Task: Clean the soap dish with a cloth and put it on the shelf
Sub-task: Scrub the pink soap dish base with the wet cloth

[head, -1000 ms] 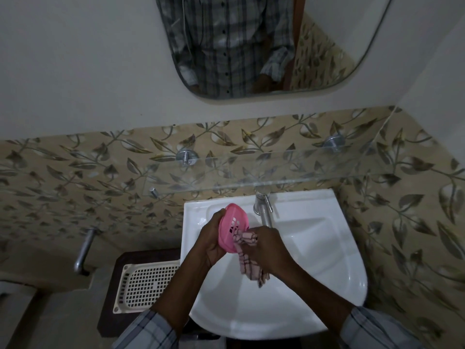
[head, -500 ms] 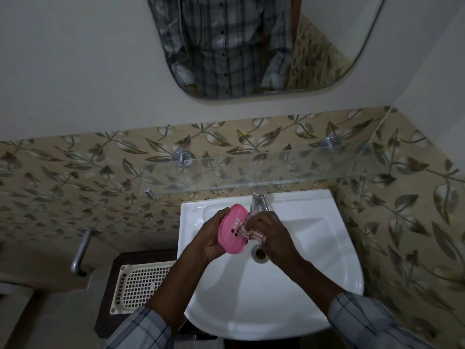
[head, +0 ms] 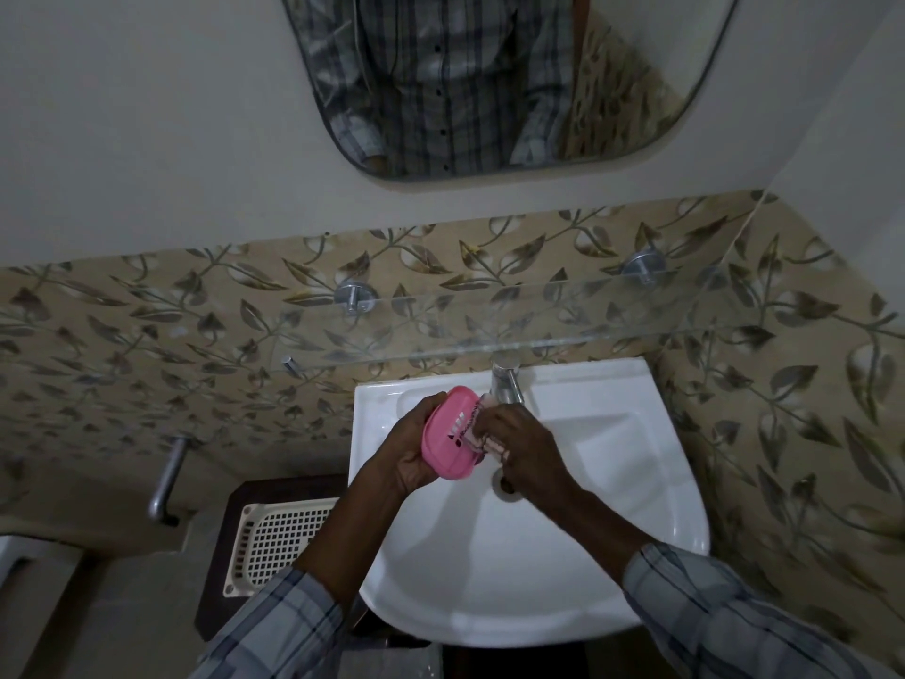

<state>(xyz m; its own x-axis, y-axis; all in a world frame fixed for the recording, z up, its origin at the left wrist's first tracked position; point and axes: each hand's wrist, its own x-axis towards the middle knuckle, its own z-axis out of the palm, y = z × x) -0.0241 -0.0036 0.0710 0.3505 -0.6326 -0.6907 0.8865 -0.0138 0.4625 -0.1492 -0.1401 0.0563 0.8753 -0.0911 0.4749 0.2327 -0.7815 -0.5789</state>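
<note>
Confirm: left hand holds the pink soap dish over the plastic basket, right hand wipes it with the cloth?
No. Head view: the left hand holds the pink soap dish over the sink, not the basket; the right hand wipes it with the cloth.

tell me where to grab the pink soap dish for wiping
Grip the soap dish across its back and rim, from the left, as the left hand does: it stands tilted on edge, slotted face toward the cloth, leaving that face free.
</note>
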